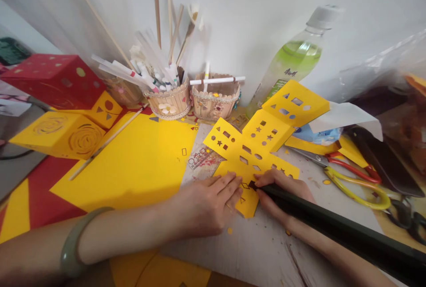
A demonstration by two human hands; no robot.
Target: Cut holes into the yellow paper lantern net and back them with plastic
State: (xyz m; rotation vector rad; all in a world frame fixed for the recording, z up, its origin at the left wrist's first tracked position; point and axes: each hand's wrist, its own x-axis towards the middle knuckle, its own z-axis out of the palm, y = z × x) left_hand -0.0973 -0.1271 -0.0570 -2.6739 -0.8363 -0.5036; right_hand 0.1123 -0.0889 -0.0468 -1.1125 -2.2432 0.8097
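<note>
A yellow card cut-out [262,132], shaped like an unfolded box, lies on the worktop with its top panels folded up against the bottle. Small stars, diamonds, ovals and rectangles are cut through it. My left hand [209,202] presses flat on its lower left part, fingers stretched out. Pinched in my right hand [286,189] is a long black tool [319,214], its tip touching the bottom panel near outlined shapes. Whether that tip has a blade is too small to tell. A stencil [199,158] with shape openings rests left of the cut-out.
Large yellow sheet [140,154] to the left, with a thin stick [106,140]. Yellow box [63,134] and red box [55,78] stand farther left. Behind are a pen basket [169,100], another basket [216,100] and a bottle [293,56]. Scissors [356,185] lie right.
</note>
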